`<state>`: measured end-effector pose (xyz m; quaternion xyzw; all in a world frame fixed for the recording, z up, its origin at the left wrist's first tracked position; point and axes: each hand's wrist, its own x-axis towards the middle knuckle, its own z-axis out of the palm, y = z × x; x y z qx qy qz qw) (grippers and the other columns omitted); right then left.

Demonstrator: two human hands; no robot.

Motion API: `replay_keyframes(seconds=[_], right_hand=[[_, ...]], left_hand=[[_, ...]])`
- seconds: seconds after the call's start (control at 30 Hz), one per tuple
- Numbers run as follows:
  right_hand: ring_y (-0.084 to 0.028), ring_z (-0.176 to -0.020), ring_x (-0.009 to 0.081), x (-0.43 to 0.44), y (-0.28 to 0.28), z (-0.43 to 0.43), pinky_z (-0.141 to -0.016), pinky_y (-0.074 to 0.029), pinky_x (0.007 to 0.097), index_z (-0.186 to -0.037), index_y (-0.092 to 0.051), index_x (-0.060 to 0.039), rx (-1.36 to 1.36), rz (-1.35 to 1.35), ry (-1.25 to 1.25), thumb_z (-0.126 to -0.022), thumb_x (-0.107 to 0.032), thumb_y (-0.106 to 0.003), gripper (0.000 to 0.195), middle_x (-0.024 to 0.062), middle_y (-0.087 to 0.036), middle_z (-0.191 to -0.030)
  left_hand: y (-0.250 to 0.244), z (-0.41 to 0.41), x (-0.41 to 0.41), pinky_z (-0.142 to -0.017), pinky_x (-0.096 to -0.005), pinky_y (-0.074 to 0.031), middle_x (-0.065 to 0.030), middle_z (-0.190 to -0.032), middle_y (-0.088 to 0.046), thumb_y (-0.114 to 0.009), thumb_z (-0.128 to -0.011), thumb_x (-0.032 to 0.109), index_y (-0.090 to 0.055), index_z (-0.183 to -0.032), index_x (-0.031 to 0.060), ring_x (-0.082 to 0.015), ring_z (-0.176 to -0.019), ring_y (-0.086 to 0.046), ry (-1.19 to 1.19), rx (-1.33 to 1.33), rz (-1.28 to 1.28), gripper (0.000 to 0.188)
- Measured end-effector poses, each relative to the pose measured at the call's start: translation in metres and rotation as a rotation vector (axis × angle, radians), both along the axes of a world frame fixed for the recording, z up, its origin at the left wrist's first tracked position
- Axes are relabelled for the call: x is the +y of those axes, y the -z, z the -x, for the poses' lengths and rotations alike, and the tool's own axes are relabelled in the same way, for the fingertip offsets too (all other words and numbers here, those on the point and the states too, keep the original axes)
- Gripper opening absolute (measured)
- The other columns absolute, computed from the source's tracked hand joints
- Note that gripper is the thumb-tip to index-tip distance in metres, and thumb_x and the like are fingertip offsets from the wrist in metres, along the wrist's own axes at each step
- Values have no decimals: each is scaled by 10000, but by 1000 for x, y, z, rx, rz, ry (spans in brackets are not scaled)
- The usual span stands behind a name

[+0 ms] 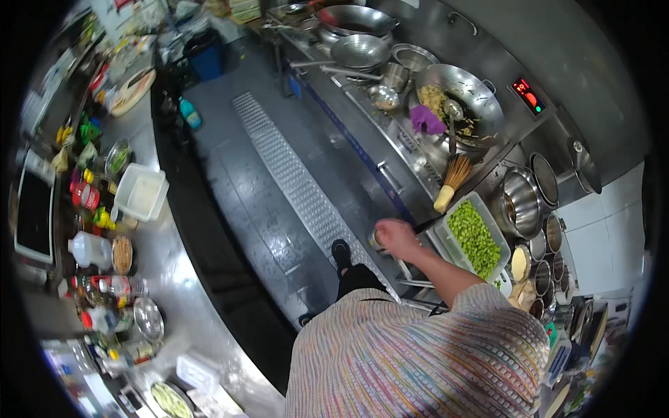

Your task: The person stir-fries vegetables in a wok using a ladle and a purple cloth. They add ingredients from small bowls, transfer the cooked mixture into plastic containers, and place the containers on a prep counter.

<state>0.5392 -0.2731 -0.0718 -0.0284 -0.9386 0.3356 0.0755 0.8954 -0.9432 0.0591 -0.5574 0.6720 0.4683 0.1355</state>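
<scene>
My right hand (400, 239) reaches out over the floor beside the counter's front edge. Its fingers are curled around a small container (374, 241), mostly hidden by the hand and too blurred to name exactly. Close to my right forearm stands a clear plastic tub (443, 236) full of chopped green vegetable (474, 239). A bamboo wok brush (452, 180) lies just beyond it. My left hand is out of view.
A large wok (483, 99) holds food, a ladle (452, 111) and a purple cloth (427, 120). Steel pots (517, 204) and seasoning tins (542, 277) line the right. Opposite, a steel counter (183, 292) carries bottles and a white tub (141, 192). A metal drain grate (292, 167) crosses the floor.
</scene>
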Motion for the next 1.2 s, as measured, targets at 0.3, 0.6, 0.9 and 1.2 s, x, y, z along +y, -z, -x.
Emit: replay_keyframes(seconds=[0.3, 0.6, 0.9, 1.2], right_hand=[[-575, -1116, 371, 248, -43, 97, -947, -490, 418, -1255, -555, 66, 109, -210, 1226, -870, -435, -687, 645, 240, -545, -1193], [-494, -514, 98, 338, -36, 146, -412, -404, 210, -1059, -532, -11, 266, 1964, 677, -1047, -264, -408, 283, 55, -580, -767], [-544, -454, 116, 174, -204, 97, -392, -420, 292, -1218, -522, 30, -259, 713, 1059, -1000, -160, -509, 289, 60, -582, -671], [-657, -819, 467, 182, -141, 204, -700, -512, 519, -1403, -505, -76, -301, -5, 1126, -906, -101, -563, 502, 297, -642, -833]], left_hand=[[-1, 329, 194, -1216, -408, -259, -96, -1554, -354, -579, -1006, 335, -326, -1524, 85, -274, -1449, -309, -19, 375, -288, 628], [48, 610, 443, -839, -408, -550, -141, -1119, -656, -503, -1015, 172, -453, -906, 92, -313, -953, -688, 689, 655, -875, 145], [106, 763, 564, -819, -407, -579, -163, -1288, -584, -483, -1061, 263, -470, -985, 87, -321, -1030, -684, 1008, 345, -998, 191], [107, 912, 695, -846, -411, -582, -133, -1309, -562, -499, -1061, 240, -476, -972, 91, -286, -1047, -679, 1521, 158, -1225, 174]])
